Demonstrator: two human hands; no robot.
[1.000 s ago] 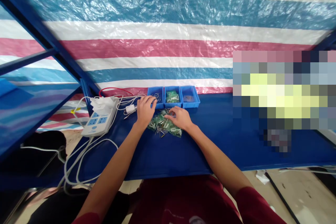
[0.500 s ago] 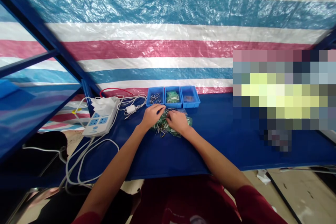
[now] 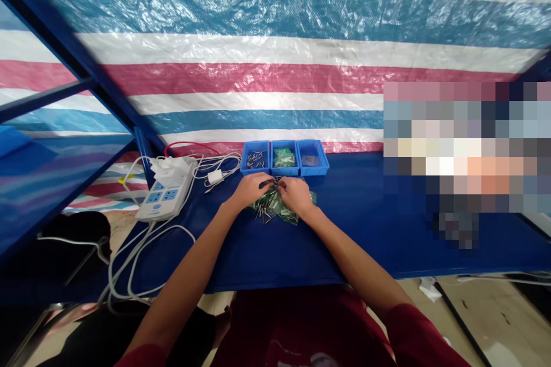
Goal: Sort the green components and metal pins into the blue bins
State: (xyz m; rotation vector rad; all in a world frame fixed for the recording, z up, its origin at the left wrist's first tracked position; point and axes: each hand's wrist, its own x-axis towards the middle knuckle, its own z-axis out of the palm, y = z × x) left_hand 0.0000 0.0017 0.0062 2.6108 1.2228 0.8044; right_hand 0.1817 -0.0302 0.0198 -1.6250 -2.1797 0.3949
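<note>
My left hand (image 3: 252, 188) and my right hand (image 3: 296, 194) almost meet over a heap on the table, just in front of the blue bins. Fingers and thumb are curled together on both hands; whatever they pinch is too small to make out. Under and between them lie green-tinted plastic bags (image 3: 287, 215) with pale pieces inside. Loose slim metal pieces (image 3: 263, 212), pin-like, spill toward me beside the bags. Part of the heap is hidden by my hands.
Behind the heap stand three blue bins: the left bin (image 3: 255, 172) holds metal pieces, the middle bin (image 3: 286, 172) a green bag, the right bin (image 3: 314, 171) a small clear packet. A white power strip (image 3: 166, 198) with looping cables sits left. Pixelated blur covers the right.
My right hand has lifted slightly and its fingers have drawn up toward the left fingertips. My left hand has shifted a little to the right. The bins have not moved.
</note>
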